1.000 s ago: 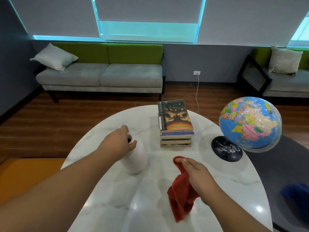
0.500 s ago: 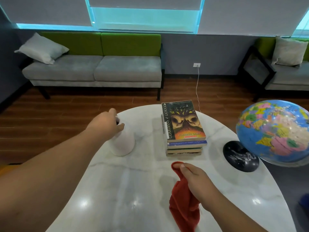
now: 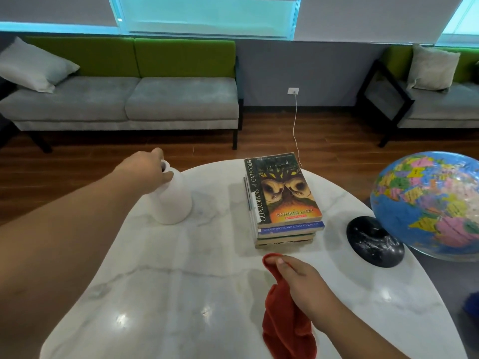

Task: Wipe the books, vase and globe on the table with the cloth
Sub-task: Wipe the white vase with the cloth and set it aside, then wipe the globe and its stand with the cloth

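A white vase (image 3: 173, 200) stands upright on the round marble table (image 3: 181, 281), left of centre. My left hand (image 3: 145, 169) grips its neck and rim from the left. A stack of several books (image 3: 282, 200) lies in the middle of the table, an owl cover on top. My right hand (image 3: 300, 281) holds a red cloth (image 3: 287, 322) in front of the stack; the cloth hangs down over the table. The blue globe (image 3: 430, 206) on its black base (image 3: 374, 240) stands at the right edge.
Beyond the table lies a wooden floor, with a grey and green sofa (image 3: 124, 99) along the back wall. A second sofa with a cushion (image 3: 438, 99) stands at the back right. A white cable (image 3: 295, 125) hangs from a wall socket behind the books.
My left hand has carried the vase away from me toward the far left of the table and stood it there. My right hand with the cloth has barely moved.
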`<state>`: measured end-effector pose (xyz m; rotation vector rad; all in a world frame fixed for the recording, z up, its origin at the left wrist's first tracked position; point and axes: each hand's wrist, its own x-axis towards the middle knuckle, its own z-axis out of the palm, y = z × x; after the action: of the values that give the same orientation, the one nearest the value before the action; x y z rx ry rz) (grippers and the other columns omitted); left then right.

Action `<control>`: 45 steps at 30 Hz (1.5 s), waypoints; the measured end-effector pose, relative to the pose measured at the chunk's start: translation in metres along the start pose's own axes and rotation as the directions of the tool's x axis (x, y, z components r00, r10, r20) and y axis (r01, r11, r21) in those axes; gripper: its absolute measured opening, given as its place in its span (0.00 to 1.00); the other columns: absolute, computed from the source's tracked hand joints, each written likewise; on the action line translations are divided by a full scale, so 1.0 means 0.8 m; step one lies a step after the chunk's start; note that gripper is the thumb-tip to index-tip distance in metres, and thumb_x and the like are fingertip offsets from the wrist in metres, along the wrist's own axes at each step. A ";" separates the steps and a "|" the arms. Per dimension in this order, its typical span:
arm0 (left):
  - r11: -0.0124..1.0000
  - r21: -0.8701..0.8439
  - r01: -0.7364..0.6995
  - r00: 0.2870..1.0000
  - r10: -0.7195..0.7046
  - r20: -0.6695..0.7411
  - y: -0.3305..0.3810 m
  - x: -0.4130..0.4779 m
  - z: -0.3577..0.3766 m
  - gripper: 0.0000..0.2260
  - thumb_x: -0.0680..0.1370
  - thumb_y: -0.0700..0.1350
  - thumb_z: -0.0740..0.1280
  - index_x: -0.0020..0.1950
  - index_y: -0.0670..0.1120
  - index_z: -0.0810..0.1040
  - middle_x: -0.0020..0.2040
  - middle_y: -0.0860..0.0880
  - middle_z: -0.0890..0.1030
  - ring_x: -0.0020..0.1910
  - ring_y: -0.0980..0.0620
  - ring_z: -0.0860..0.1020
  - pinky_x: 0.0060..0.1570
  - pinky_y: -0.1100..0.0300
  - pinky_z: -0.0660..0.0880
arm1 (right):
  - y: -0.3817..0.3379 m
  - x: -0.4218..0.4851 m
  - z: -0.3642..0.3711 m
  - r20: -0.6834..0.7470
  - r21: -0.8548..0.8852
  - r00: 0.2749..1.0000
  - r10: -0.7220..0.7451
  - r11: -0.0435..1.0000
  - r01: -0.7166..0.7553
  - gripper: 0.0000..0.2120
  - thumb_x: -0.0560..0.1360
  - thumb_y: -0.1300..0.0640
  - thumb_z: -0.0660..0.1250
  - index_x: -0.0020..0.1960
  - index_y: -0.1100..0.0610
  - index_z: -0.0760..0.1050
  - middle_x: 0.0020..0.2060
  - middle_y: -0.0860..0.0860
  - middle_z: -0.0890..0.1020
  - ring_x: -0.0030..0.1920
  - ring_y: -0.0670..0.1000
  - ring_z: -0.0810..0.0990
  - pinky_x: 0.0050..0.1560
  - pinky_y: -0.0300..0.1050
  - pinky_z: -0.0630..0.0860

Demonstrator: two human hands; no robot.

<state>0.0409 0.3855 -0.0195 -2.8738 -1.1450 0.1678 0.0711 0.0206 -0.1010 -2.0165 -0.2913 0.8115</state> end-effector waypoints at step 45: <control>0.608 -0.705 -0.366 0.870 0.493 -0.027 0.255 -0.326 -0.034 0.16 0.77 0.52 0.66 0.65 0.54 0.74 0.58 0.59 0.76 0.59 0.59 0.74 0.60 0.64 0.69 | 0.051 -0.101 -0.280 -0.766 0.021 0.643 -0.027 0.998 0.067 0.12 0.74 0.47 0.67 0.56 0.49 0.73 0.53 0.51 0.77 0.50 0.53 0.75 0.48 0.49 0.73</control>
<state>-0.0047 0.0577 0.0131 -3.8616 -0.5397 -0.0203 0.1507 -0.1917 -0.0177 -2.1026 0.1755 -0.1354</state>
